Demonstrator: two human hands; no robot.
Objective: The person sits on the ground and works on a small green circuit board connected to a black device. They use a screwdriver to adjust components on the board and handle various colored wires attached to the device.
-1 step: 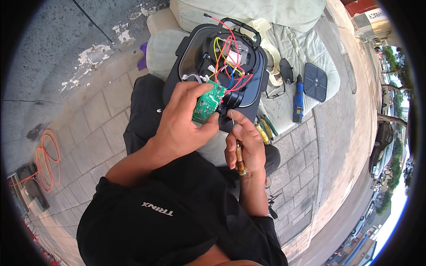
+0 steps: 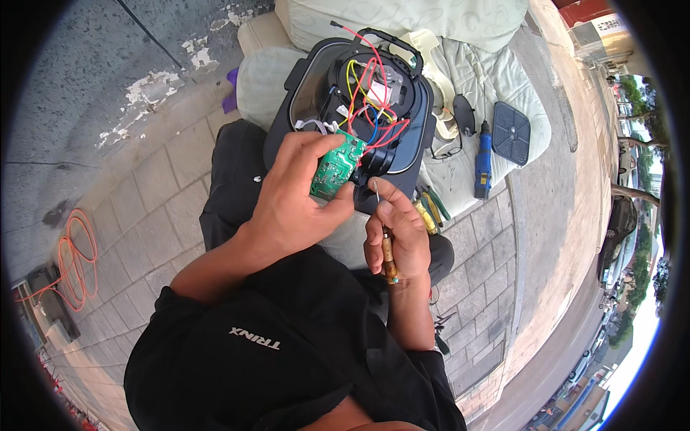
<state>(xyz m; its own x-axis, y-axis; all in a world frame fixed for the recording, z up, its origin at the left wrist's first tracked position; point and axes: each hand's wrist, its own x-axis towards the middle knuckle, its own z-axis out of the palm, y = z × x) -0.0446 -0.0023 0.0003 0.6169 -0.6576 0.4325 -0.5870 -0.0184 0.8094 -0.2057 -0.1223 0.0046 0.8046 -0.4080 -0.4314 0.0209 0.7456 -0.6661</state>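
My left hand [image 2: 298, 183] grips a green circuit board [image 2: 339, 167] by its edges, thumb at the lower right corner and fingers along the top. Red, blue, yellow and white wires [image 2: 374, 93] run around the board and into an opened black appliance [image 2: 287, 108] with a round middle part. In my right hand [image 2: 402, 230] is a slim metal tool with a wooden handle [image 2: 389, 258], its thin shaft [image 2: 377, 192] pointing up beside the board. The tip lies close to my right index finger; whether it touches anything cannot be made out.
On the pale cushioned seat [image 2: 517, 79] to the right lie a blue power screwdriver [image 2: 483, 165], a dark ribbed square plate [image 2: 511, 133], dark glasses [image 2: 464, 115] and a cream plastic part [image 2: 435, 72]. Pliers [image 2: 434, 205] sit by my right knee. An orange cable [image 2: 75, 258] coils on the paving.
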